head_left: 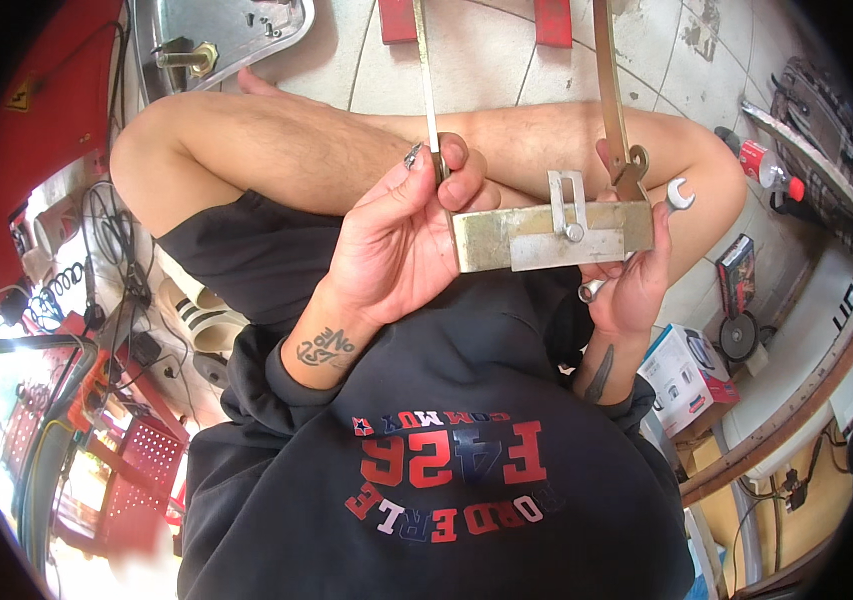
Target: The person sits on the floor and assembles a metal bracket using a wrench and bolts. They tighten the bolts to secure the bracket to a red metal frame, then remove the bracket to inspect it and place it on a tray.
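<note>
A U-shaped metal bracket [492, 240] is held up over my crossed legs, its two long arms pointing away from me. My left hand [387, 240] is closed around the left arm near the corner. Something small and shiny, perhaps a bolt or nut [413, 155], shows at the thumb tip. On the bracket's near face sits a slotted plate [557, 190] with a bolt head through it. At the right end my right hand [627, 300] is closed on a combination wrench [681, 195], its open end sticking up past the fingers. Those fingers also support the bracket, partly hidden behind it.
A metal tray [232, 65] with a large bolt [187, 58] and small fasteners lies at the far left. Red stands [553, 22] rest on the tiled floor ahead. To the right are a bottle [762, 165], a box [689, 380] and a disc [739, 335]. Cables [112, 235] lie left.
</note>
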A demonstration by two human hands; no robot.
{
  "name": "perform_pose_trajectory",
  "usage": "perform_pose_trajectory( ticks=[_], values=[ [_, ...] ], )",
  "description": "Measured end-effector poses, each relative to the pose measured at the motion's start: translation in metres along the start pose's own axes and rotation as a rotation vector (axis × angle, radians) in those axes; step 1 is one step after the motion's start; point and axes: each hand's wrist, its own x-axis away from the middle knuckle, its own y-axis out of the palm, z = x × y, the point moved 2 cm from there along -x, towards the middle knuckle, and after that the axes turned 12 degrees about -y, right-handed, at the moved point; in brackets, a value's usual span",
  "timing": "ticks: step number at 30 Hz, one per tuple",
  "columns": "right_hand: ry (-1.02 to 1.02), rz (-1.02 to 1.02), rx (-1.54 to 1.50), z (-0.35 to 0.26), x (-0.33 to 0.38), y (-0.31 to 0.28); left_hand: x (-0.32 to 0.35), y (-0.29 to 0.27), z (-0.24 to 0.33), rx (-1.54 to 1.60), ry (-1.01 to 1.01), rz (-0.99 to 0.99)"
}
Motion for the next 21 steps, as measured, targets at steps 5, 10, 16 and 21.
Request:
perform_pose_trajectory(
  ticks=[5, 10, 16, 21],
  values=[
    [-0.203, 0.048, 0.258, -0.003, 0.007, -0.006, 0.002, 0.002, 0.003, 0.045, -0.038, 0.012],
    [-0.226, -0.2, 0.545, -0.025, 0.024, 0.004, 0.002, 0.001, 0.006, 0.089, -0.086, -0.037],
    [-0.292, -0.06, 0.84, -0.03, 0.031, 0.038, 0.003, 0.005, 0.004, 0.153, -0.048, 0.02],
    [-0.356, -0.082, 0.935, -0.022, 0.033, 0.043, 0.005, 0.009, 0.003, 0.145, -0.021, 0.086]
  ],
)
